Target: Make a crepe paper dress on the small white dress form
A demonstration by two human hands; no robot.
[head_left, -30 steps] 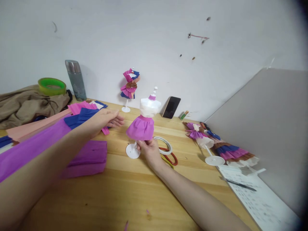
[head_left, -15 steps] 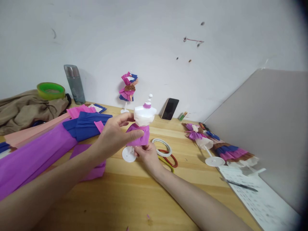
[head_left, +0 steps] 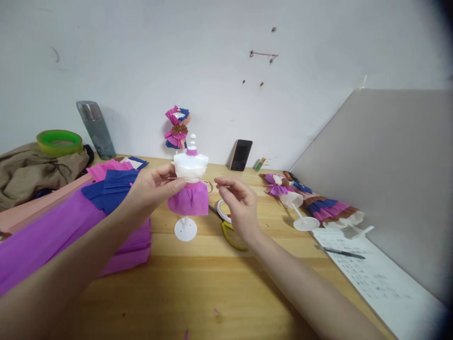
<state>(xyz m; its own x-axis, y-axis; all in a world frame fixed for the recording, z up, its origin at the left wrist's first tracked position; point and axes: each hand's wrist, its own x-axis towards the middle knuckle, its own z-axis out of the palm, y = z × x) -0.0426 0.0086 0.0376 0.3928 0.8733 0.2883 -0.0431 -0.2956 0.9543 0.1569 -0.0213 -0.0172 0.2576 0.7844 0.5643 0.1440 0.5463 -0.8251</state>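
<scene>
Mannequin [head_left: 188, 189] stands upright on its round white base near the middle of the tabletop [head_left: 198, 283], already wearing a white bodice and a gathered purple paper skirt; no trimming on it yet. Left hand [head_left: 152, 189] pinches the waist, fingers closed on it. Right hand [head_left: 237, 203] hovers just beside, thumb and forefinger nearly together, whether on something thin I cannot tell. Scissors [head_left: 230, 233] and tape roll [head_left: 222, 208] lie partly hidden behind that hand
</scene>
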